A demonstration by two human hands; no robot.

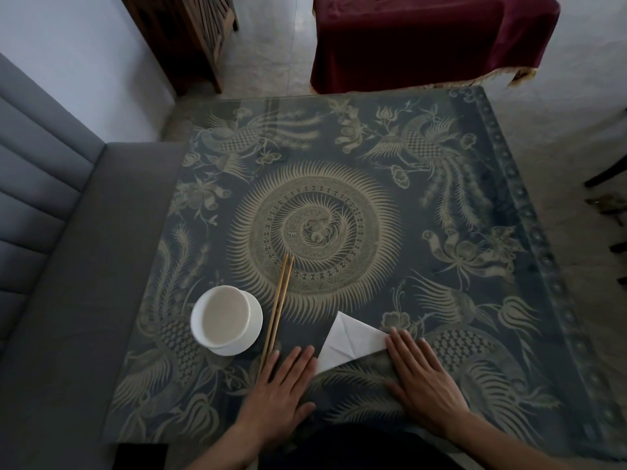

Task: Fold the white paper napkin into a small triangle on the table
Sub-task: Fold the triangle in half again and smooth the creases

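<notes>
White paper napkin (349,340) lies creased into a triangle on the patterned glass table (441,205), seemingly nearly done; left hand (281,391) and right hand (420,378) rest flat, fingers spread, at its corners.

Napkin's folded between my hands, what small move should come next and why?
Probably slide the right hand left across the napkin to press its creases. The napkin already lies as a triangle, only that hand's fingertips rest on its right corner, and the left hand lies flat beside it.
</notes>
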